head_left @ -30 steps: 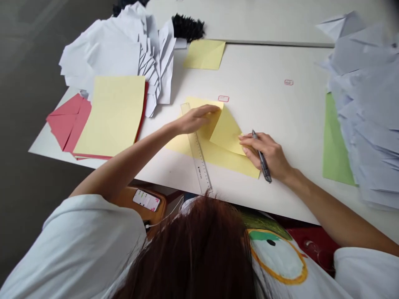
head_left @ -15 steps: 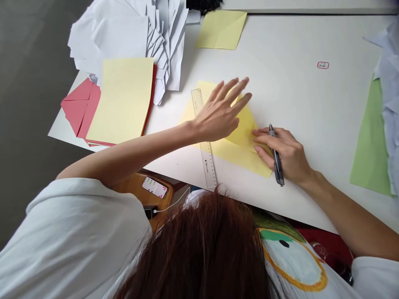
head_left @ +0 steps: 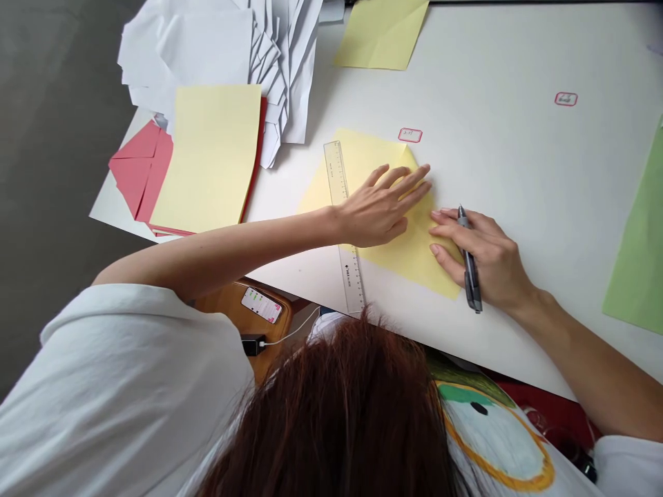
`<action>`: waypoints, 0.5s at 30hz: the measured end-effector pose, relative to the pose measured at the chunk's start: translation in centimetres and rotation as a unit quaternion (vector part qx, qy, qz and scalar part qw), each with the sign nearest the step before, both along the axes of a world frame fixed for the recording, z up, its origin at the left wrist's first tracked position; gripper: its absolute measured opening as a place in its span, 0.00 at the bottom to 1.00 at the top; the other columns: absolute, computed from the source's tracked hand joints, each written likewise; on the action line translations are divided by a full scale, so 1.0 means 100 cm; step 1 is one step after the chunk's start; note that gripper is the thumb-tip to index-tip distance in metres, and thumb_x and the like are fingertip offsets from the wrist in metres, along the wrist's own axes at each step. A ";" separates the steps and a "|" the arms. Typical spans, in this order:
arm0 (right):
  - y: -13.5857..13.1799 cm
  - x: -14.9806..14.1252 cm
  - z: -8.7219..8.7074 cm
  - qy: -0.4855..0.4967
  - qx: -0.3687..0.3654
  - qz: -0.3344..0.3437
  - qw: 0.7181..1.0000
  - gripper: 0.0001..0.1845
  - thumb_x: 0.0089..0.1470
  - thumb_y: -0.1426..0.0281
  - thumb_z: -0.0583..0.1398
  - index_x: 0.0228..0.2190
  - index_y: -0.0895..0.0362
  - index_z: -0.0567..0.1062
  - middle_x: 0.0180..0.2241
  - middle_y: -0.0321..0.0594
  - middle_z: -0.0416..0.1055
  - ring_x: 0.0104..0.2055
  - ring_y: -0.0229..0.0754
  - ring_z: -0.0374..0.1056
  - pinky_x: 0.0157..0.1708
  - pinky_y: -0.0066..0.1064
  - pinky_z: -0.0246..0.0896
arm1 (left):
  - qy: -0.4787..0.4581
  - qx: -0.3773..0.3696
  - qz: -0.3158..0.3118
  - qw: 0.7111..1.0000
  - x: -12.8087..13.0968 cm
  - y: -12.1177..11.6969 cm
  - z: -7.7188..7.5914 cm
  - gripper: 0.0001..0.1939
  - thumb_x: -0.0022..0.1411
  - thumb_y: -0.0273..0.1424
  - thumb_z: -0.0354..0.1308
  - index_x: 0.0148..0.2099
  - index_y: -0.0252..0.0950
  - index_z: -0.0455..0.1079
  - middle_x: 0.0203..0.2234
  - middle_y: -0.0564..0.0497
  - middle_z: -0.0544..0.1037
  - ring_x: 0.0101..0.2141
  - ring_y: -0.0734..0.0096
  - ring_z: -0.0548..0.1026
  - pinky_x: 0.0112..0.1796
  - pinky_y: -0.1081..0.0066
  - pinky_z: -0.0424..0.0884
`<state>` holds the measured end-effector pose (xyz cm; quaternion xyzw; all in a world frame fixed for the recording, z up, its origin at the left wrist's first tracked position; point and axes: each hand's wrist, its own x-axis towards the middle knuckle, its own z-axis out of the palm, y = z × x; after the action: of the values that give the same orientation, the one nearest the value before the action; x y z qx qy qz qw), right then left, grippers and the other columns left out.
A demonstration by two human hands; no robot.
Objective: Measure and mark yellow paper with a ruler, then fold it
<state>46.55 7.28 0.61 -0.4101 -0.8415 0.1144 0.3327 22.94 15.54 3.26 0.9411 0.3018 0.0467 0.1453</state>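
Note:
A yellow sheet of paper (head_left: 373,145) lies on the white table, its right side partly folded over. My left hand (head_left: 386,207) rests on it with the fingers spread, palm down. Beneath that hand and wrist runs a clear plastic ruler (head_left: 352,276), whose lower end reaches toward the table's near edge. At the sheet's right edge is my right hand (head_left: 487,255). A dark pen (head_left: 470,279) is held in it, tip pointing away from me, while the fingertips touch the paper.
Yellow sheets (head_left: 207,159) lie over red ones at the left, beside a folded red paper (head_left: 139,169) and a heap of white papers (head_left: 197,48). Another yellow sheet (head_left: 383,34) is at the back, a green sheet (head_left: 639,255) at the right. A phone (head_left: 262,304) rests on a wooden stool.
My left hand has come down toward me and now lies flatter on the yellow sheet, uncovering a red-framed label behind it. The view has shifted slightly. The right hand still holds the pen.

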 end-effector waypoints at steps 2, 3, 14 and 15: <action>0.000 -0.001 0.001 -0.001 0.002 -0.001 1.000 0.22 0.59 0.74 0.62 0.53 0.47 0.73 0.54 0.41 0.75 0.57 0.53 0.71 0.57 0.51 0.69 | 0.000 0.022 -0.005 1.000 0.002 0.000 -0.004 0.32 0.69 0.37 0.40 0.72 0.33 0.51 0.71 0.39 0.52 0.68 0.44 0.52 0.65 0.43 0.43; 0.000 -0.001 0.001 -0.002 0.003 -0.001 1.000 0.22 0.59 0.74 0.62 0.53 0.47 0.73 0.53 0.41 0.76 0.57 0.53 0.72 0.57 0.51 0.70 | 0.001 0.030 -0.004 1.000 0.003 0.000 -0.007 0.32 0.70 0.38 0.40 0.72 0.32 0.52 0.71 0.38 0.52 0.68 0.44 0.52 0.65 0.43 0.43; 0.003 -0.002 0.004 -0.022 0.020 -0.004 1.000 0.17 0.56 0.75 0.64 0.48 0.53 0.75 0.50 0.44 0.77 0.57 0.53 0.71 0.57 0.48 0.70 | -0.004 0.022 -0.047 0.999 0.005 -0.008 -0.013 0.32 0.71 0.35 0.37 0.75 0.41 0.42 0.73 0.48 0.49 0.71 0.54 0.45 0.67 0.42 0.31; 0.002 -0.002 0.004 -0.021 0.019 -0.004 1.000 0.16 0.56 0.75 0.64 0.48 0.54 0.76 0.50 0.44 0.77 0.57 0.52 0.71 0.57 0.48 0.69 | -0.006 0.020 -0.047 0.999 0.004 -0.007 -0.013 0.32 0.72 0.35 0.37 0.75 0.41 0.42 0.73 0.48 0.48 0.71 0.55 0.45 0.67 0.42 0.31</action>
<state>46.30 7.53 1.04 -0.4091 -0.8488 0.0880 0.3232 23.37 14.80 1.92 0.9566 0.2557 0.0521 0.1301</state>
